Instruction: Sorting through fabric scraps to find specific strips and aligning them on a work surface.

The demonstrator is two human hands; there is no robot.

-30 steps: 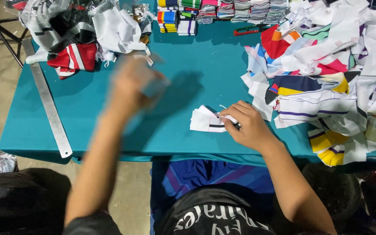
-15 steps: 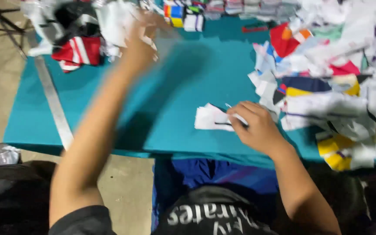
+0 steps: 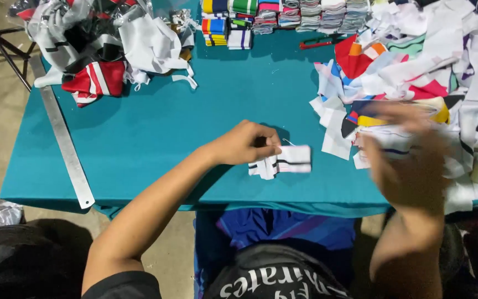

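- lowest in the frame, just past my dark shirt, the near edge of the teal table (image 3: 156,138) runs across the picture.
- my left hand (image 3: 247,144) sits at the middle of the frame, fingers curled together and pressing down on the left end of a small folded white fabric piece with dark stripes (image 3: 283,160); that piece lies flat on the table, a little right of centre.
- my right hand (image 3: 408,155) is at the right of the frame, blurred with motion, over the near edge of the loose pile of cut fabric pieces (image 3: 443,72); i cannot tell whether its fingers are apart or closed on anything.
- as i judge it, i am pinning one folded piece while fetching another from the pile; the next move calls for a clean pick of a single piece, not a clump.
- along the left edge a long metal ruler (image 3: 62,138) lies at a slant.
- in the upper left is a heap of white, black and red cloth (image 3: 100,44).
- at the top centre stand neat stacks of folded striped pieces (image 3: 272,16), with red-handled scissors (image 3: 319,42) just beside them.
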